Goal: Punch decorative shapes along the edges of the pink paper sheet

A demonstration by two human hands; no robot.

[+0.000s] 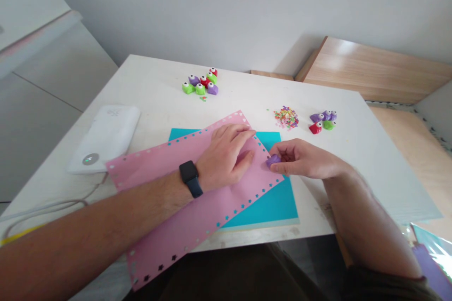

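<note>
My left hand (229, 153) lies flat on a pink paper sheet (197, 216), pressing it down; a black smartwatch (190, 178) sits on that wrist. The sheet has star-shaped holes punched along its edges and lies diagonally across a teal sheet (268, 207). My right hand (303, 160) pinches a small purple craft punch (273, 161) at the sheet's right edge. The paper edge may sit inside the punch, but the fingers hide that. Further up the table, several colourful craft punches (200, 82) form one cluster and several more (323, 121) form another.
A small pile of paper confetti (286, 117) lies near the right cluster. A white pouch (104, 138) with a cable stands at the left of the white table (158, 84). Wooden boards (374, 68) lean beyond the far right corner. A plastic sleeve (429, 258) shows at lower right.
</note>
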